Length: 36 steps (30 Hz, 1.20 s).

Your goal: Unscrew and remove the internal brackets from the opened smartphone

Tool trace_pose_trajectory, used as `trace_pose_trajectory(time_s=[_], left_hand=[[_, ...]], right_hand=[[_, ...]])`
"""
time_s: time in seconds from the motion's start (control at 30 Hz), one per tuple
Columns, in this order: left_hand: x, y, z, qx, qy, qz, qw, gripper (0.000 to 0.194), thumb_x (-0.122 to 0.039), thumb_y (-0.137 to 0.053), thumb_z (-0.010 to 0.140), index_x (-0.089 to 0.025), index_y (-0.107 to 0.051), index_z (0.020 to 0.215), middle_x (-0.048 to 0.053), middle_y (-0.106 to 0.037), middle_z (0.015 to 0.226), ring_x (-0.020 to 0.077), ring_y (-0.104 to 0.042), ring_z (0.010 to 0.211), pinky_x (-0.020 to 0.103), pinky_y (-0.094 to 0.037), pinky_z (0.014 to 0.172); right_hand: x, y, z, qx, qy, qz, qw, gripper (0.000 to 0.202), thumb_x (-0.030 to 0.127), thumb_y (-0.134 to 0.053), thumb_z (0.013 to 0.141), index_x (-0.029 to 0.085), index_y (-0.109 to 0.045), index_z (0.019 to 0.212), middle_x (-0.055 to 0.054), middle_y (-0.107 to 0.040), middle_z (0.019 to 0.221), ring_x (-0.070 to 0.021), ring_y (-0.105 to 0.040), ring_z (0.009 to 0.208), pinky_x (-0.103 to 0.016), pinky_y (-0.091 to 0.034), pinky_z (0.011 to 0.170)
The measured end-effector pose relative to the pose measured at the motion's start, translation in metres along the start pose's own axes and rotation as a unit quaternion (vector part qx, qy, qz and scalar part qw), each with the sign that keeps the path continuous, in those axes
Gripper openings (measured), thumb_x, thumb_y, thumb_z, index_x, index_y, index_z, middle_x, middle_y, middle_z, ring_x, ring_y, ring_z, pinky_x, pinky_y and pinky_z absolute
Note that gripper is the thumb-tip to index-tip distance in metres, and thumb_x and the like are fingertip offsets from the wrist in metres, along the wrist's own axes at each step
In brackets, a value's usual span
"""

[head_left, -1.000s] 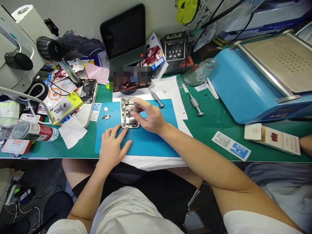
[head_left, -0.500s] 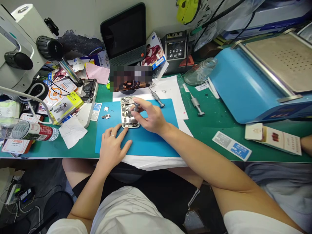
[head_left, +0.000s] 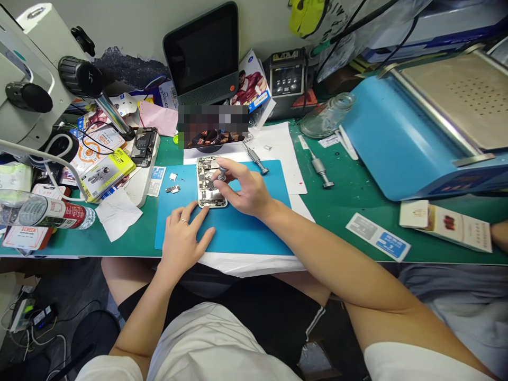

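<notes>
An opened phone (head_left: 206,182) with its inner parts bare lies on a blue mat (head_left: 254,227). My right hand (head_left: 248,188) is closed on a small grey screwdriver (head_left: 223,173), held upright over the phone's right side; its tip is hidden by the fingers. With fingers spread, my left hand (head_left: 184,233) rests on the mat, fingertips touching the phone's lower edge. Left of the phone lie a small metal part (head_left: 172,189) and a tiny white piece (head_left: 173,177).
Two more screwdrivers, one near (head_left: 257,160) and one farther right (head_left: 320,170), lie behind the mat. A blue machine (head_left: 381,143) stands right, a microscope (head_left: 79,79) left. A water bottle (head_left: 47,210) lies at left. Another person's hand (head_left: 499,233) shows beside a cigarette-like box (head_left: 456,225).
</notes>
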State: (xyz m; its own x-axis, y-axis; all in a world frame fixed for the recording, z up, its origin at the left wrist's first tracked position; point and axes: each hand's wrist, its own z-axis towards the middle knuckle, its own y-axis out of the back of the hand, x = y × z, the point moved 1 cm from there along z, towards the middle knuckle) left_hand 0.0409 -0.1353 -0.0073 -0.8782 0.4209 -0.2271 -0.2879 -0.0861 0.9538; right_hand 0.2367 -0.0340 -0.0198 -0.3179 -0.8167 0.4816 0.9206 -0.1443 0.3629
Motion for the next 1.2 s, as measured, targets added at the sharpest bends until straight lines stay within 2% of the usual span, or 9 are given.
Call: trace_pose_trajectory(time_s=[0.57, 1.0, 1.2], left_hand=[[-0.0005, 0.0008, 0.0001, 0.003, 0.003, 0.001, 1.0, 0.048, -0.046, -0.055, 0.104, -0.021, -0.061, 0.145, 0.013, -0.055, 0.151, 0.0326, -0.051, 0.122, 0.048, -0.047, 0.101], [-0.0004, 0.0009, 0.0, 0.009, 0.007, -0.001, 1.0, 0.049, -0.046, -0.054, 0.104, -0.023, -0.06, 0.146, 0.013, -0.055, 0.151, 0.0332, -0.051, 0.123, 0.048, -0.046, 0.101], [-0.0005, 0.0013, 0.0002, 0.011, 0.007, -0.002, 1.0, 0.048, -0.046, -0.054, 0.104, -0.022, -0.06, 0.145, 0.012, -0.055, 0.152, 0.0322, -0.051, 0.123, 0.047, -0.045, 0.102]], right_hand=[[-0.0005, 0.0004, -0.0009, -0.007, 0.0, -0.006, 1.0, 0.055, 0.02, -0.059, 0.101, 0.029, -0.042, 0.152, -0.004, -0.077, 0.103, -0.0151, -0.076, 0.079, -0.028, -0.067, 0.07], [-0.0019, 0.0009, -0.0024, 0.004, -0.008, -0.022, 1.0, 0.049, 0.025, -0.057, 0.102, 0.028, -0.043, 0.148, -0.004, -0.077, 0.108, -0.0164, -0.077, 0.082, -0.029, -0.067, 0.07], [-0.0005, 0.001, -0.0011, -0.01, 0.005, -0.019, 1.0, 0.052, 0.021, -0.059, 0.1, 0.029, -0.043, 0.149, -0.004, -0.077, 0.107, -0.0153, -0.076, 0.079, -0.028, -0.067, 0.068]])
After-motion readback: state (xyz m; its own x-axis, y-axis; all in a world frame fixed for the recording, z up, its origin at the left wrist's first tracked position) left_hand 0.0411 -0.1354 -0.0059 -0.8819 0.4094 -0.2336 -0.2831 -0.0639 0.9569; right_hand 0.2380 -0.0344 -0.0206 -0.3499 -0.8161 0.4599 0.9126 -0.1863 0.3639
